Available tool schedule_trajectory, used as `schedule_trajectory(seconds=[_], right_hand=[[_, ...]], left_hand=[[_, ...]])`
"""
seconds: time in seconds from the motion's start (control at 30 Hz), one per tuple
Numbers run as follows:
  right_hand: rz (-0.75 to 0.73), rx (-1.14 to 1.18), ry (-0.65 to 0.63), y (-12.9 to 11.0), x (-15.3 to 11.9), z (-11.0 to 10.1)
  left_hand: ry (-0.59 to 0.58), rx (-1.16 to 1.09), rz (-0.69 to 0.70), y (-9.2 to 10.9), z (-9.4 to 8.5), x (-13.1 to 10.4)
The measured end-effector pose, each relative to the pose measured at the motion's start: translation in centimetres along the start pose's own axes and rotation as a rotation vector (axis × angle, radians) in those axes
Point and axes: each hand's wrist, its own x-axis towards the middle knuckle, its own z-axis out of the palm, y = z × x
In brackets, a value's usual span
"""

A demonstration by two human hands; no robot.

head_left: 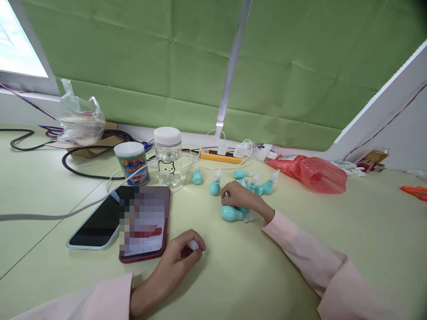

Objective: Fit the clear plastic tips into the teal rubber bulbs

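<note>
In the lower middle, my left hand pinches a small white plastic piece between thumb and fingers, just above the table. Farther forward, my right hand is curled among teal nasal aspirator bulbs, fingertips together; a pale bit shows there, too small to name. Closest below that hand lies a teal bulb on its side, with small clear tips beside it. Left of it stands an aspirator with a clear nozzle, and farther left another teal bulb. Behind the wrist, several more aspirators cluster, partly hidden.
Two phones, one dark and one lit in a red case, lie left. Behind them stand a noodle cup and a water bottle. A cable crosses there. Farther back are a yellow power strip and red bubble wrap.
</note>
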Motion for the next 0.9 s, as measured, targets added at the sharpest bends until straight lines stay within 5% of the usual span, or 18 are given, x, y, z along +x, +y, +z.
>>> schedule_trajectory(seconds=[0.27, 0.4, 0.57, 0.9], right_hand=[[-0.084, 0.070, 0.204, -5.2, -2.3, -1.9], [-0.315, 0.357, 0.350, -8.6, -4.9, 0.9], [-0.412, 0.481, 0.605, -9.0, -5.6, 4.9], [-0.089, 0.861, 0.295, -7.8, -6.1, 5.4]], left_hand=[[0.007, -0.084, -0.016, 0.1, 0.2, -0.1], [0.006, -0.134, 0.026, 0.2, 0.1, -0.1], [-0.007, -0.170, 0.005, -0.3, 0.1, 0.5], [0.031, -0.216, -0.028, -0.3, 0.1, 0.9]])
